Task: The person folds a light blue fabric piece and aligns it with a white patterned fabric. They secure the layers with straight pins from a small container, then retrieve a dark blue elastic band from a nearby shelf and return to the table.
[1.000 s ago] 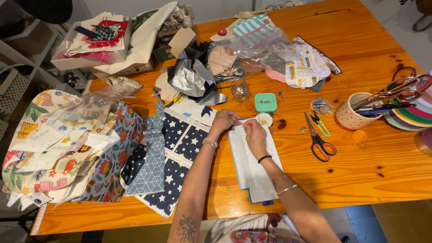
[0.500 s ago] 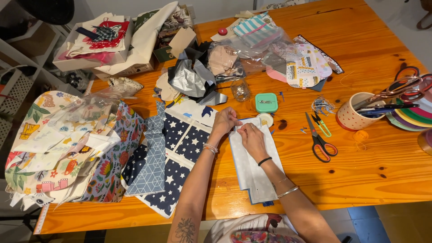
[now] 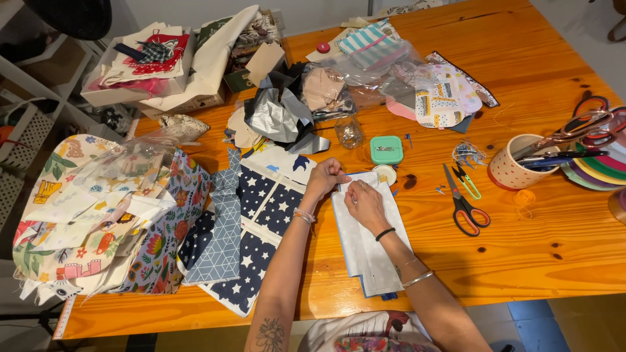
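While bent over the far end of the white fabric piece (image 3: 368, 251), works with both hands close together. Left hand (image 3: 325, 179) closed at the cloth's far left corner, its fingers (image 3: 339, 175) curled tight and pinching the edge, seemingly to hold it taut and flat. Right hand (image 3: 366, 205) just beside it, fingers (image 3: 355, 190) bunched down on the same edge, thumb and forefinger nipped together; cannot tell whether a pin or needle sits between them, being too small and hidden by the knuckles. White piece laid lengthwise on the desk (image 3: 541, 261), near end reaching the front edge by the body, a blue layer peeking out beneath. Probably set that way so the worked end falls within easy reach of both hands. Touching its left side, navy star-print fabric (image 3: 264, 215), spread flat and pushed aside. Just beyond the hands, a small round white spool (image 3: 388, 174) and a green lidded box (image 3: 386, 149), likely kept close for quick picking. To the right, red-handled scissors (image 3: 464, 207) and green snips (image 3: 464, 181) lying blades away, near but apart from the cloth. Farther right, a dotted cup (image 3: 512, 171) standing upright, holding more tools.
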